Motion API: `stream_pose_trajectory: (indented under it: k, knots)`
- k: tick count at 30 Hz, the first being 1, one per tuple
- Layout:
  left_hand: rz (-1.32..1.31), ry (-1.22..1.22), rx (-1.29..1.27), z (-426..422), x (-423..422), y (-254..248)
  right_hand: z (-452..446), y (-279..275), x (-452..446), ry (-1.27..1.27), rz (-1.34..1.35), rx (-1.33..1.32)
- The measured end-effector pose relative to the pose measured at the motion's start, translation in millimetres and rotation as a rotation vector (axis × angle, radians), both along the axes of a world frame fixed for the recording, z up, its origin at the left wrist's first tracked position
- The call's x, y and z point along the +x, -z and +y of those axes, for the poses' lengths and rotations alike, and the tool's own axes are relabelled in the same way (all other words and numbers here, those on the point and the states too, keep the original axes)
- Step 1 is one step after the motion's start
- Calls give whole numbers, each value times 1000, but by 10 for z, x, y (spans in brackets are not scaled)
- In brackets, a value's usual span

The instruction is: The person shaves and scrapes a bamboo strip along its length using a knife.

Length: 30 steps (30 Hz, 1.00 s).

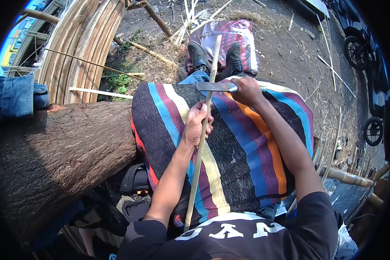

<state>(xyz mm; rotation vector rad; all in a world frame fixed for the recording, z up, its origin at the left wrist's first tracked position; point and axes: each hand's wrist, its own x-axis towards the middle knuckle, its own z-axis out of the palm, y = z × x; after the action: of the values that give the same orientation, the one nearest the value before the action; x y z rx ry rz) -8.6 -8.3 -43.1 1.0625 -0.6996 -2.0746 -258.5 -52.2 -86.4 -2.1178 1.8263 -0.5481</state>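
Observation:
A long, pale bamboo strip [196, 173] runs from near my chest out past my knees, over a striped cloth [242, 143] spread across my lap. My left hand [198, 123] is closed around the strip near its middle. Farther along, my right hand [247, 91] grips the handle of a knife [212, 86]. Its broad metal blade lies crosswise over the strip, just beyond my left hand. Whether the edge bites into the bamboo I cannot tell.
A thick log [65, 138] lies to my left, with a denim sleeve [17, 97] above it. Stacked bamboo slats [78, 47] rise behind. My shoes [198, 56] rest on a printed sack [247, 43]. Motorcycles [359, 52] stand at the far right; loose strips litter the ground.

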Motion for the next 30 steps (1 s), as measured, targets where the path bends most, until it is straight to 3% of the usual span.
stream_pose_trajectory:
  k: [3, 6, 8, 9, 11, 15, 19, 21, 23, 26, 30]
  knots:
    - [34, -4, -35, -35, 2, -21, -240, -10, -246, 352, -95, 175]
    - [-207, 115, -164, -95, -21, -114, -259, 101, -275, 354, -187, 8]
    - [-211, 113, -187, -142, -71, -118, -82, -101, -140, 398, -878, 344]
    - [-220, 118, -221, -161, -93, -127, -12, -215, -73, 397, -870, 352]
    - [-242, 150, -223, -172, -92, -136, 92, -373, 48, 270, -1258, 578]
    - [-288, 193, -314, -173, -109, -95, 164, -416, 196, 152, -1291, 702]
    - [-388, 225, -316, -155, -136, -63, 166, -359, 252, 103, -1360, 659]
    - [-422, 280, -331, -158, -95, -122, 132, -363, 217, 131, -1381, 642]
    - [-293, 298, -109, -161, -38, -189, 72, -406, 123, 215, -1506, 542]
    - [-161, 387, -36, -163, 50, -140, -3, -481, -47, 359, -1540, 426]
    - [-142, 474, -150, -94, 5, -164, -33, -423, -286, 414, -1676, 432]
